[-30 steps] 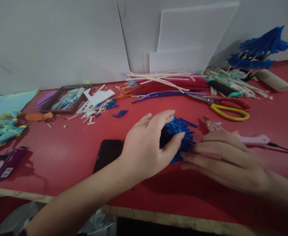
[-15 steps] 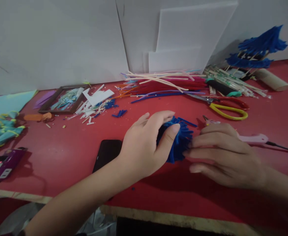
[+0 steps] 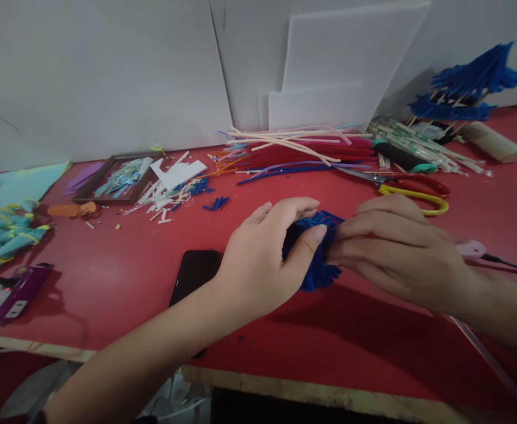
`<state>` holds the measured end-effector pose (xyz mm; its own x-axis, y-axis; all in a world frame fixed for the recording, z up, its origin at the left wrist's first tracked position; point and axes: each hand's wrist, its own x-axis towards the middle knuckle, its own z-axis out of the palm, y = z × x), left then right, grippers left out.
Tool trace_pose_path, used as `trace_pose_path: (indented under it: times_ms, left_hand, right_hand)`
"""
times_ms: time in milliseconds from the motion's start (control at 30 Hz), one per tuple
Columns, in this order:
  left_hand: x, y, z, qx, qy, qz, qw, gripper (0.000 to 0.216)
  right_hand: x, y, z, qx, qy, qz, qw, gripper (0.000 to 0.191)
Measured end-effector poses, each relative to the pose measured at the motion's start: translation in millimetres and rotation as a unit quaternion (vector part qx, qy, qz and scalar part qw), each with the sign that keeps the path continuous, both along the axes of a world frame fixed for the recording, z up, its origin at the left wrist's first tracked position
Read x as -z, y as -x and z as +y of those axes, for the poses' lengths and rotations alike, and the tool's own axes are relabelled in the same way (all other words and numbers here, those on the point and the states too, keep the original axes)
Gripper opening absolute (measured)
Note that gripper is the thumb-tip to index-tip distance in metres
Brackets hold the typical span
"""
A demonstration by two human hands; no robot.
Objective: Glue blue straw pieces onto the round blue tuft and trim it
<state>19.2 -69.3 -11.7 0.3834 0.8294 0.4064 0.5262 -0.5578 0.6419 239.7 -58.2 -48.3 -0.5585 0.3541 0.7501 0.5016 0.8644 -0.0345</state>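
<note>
A fringed blue pipe-cleaner piece [image 3: 318, 277] is held just over the red table. My left hand [image 3: 262, 256] wraps around its left side, thumb in front and fingers behind; the side within the palm is hidden. From the right, my right hand [image 3: 400, 253] pinches the piece's edge with its fingers pressed together. Whether anything small sits between those fingertips cannot be seen. Behind my right hand, the pink handle [image 3: 471, 249] of a corded tool sticks out.
Yellow-and-red-handled scissors [image 3: 437, 203] lie beyond my right hand, near bundled pipe cleaners [image 3: 294, 150]. A black phone [image 3: 195, 274] rests left of my left wrist. A blue fringed model [image 3: 466, 88] stands back right. Scraps [image 3: 165, 197] and a brown frame [image 3: 95, 182] lie left.
My right hand has moved up and left onto the blue piece, its fingers drawn together. My left hand keeps its hold almost unmoved.
</note>
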Motion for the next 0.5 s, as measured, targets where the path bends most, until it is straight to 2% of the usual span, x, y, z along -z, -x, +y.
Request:
trace_pose_path:
  times_ms: [100, 200, 300, 333, 367, 433, 467, 500]
  left_hand:
    - [-1.7, 1, 0, -0.003, 0.006, 0.002, 1.0, 0.023]
    - [-2.4, 2, -1, -0.003, 0.018, -0.007, 1.0, 0.03]
    - [-1.2, 3, -1, 0.0, 0.026, -0.02, 0.999, 0.034]
    - [-0.7, 3, -1, 0.001, 0.027, -0.019, 0.999, 0.034]
    - [-0.2, 3, -1, 0.002, 0.025, -0.017, 1.0, 0.034]
    - [0.5, 4, -1, 0.006, 0.021, -0.013, 1.0, 0.032]
    - [0.9, 4, -1, 0.008, 0.021, -0.011, 1.0, 0.032]
    - [1.4, 4, -1, 0.012, 0.021, -0.01, 1.0, 0.031]
  right_hand:
    - [-0.5, 2, 3, -0.001, 0.001, -0.021, 1.0, 0.012]
    - [-1.9, 5, 6, 0.009, 0.042, 0.02, 0.999, 0.015]
    - [-11.5, 7, 6, 0.003, 0.16, 0.141, 0.977, 0.013]
    - [-17.2, 9, 4, -0.013, 0.23, 0.205, 0.951, 0.013]
    - [-23.9, 10, 3, -0.035, 0.31, 0.269, 0.911, 0.014]
    - [-38.5, 11, -1, -0.067, 0.467, 0.366, 0.802, 0.019]
    - [-45.2, 11, -3, -0.075, 0.528, 0.381, 0.755, 0.02]
    - [-50.7, 10, -4, -0.081, 0.573, 0.381, 0.722, 0.022]
